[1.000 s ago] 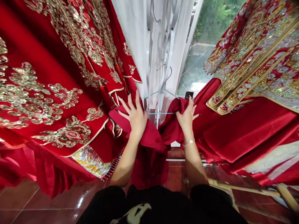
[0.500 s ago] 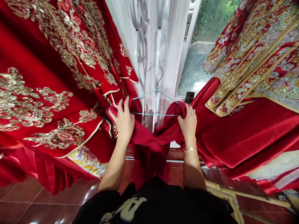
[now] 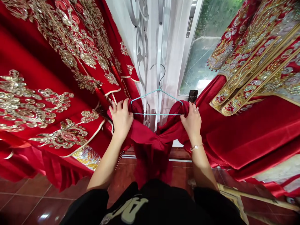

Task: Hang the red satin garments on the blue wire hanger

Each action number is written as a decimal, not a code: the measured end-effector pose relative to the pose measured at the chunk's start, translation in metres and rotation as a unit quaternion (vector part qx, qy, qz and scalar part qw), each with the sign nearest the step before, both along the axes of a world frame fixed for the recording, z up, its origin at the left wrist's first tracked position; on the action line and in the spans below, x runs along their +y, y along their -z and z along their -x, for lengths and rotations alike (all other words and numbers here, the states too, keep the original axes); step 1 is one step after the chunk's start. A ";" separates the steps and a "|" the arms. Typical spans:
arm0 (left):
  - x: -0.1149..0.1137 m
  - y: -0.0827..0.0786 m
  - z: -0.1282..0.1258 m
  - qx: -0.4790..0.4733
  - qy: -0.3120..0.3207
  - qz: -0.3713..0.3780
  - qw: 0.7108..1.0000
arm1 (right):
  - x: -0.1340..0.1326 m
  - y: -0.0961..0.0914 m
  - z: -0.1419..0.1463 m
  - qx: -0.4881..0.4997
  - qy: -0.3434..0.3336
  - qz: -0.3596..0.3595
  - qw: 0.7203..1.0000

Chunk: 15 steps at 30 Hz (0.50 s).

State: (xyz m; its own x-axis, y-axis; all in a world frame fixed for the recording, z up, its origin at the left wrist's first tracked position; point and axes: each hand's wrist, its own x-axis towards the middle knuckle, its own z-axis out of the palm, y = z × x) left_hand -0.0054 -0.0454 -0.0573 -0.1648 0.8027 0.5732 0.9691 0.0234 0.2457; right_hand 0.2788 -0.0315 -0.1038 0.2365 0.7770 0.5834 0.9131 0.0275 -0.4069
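The red satin cloth (image 3: 150,139) bunched in the middle is smooth with a soft sheen, and the thin wire hanger (image 3: 170,95) above it has a teal plastic-looking coating. On the left, the red robe (image 3: 28,47) is smooth satin crusted with raised gold sequin embroidery; the robe (image 3: 255,72) on the right adds beadwork, rough and glittering. The floor tiles (image 3: 44,206) are glossy reddish brown, the curtain (image 3: 172,62) sheer white cloth, the phone (image 3: 192,96) shiny black, the bracelet (image 3: 196,147) polished gold-coloured metal, the shirt (image 3: 164,200) matt black cloth
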 end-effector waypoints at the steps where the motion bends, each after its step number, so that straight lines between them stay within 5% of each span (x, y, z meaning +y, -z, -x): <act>1: -0.001 0.001 0.001 0.013 0.001 -0.001 1.000 | 0.000 0.001 0.001 -0.002 0.002 0.000 1.000; 11: 0.006 -0.014 0.009 0.103 -0.028 0.062 0.992 | 0.018 -0.023 0.014 -0.063 0.074 0.060 0.993; 15: 0.002 -0.018 0.012 0.118 -0.027 0.085 0.989 | 0.023 -0.026 0.004 -0.077 0.034 0.065 0.994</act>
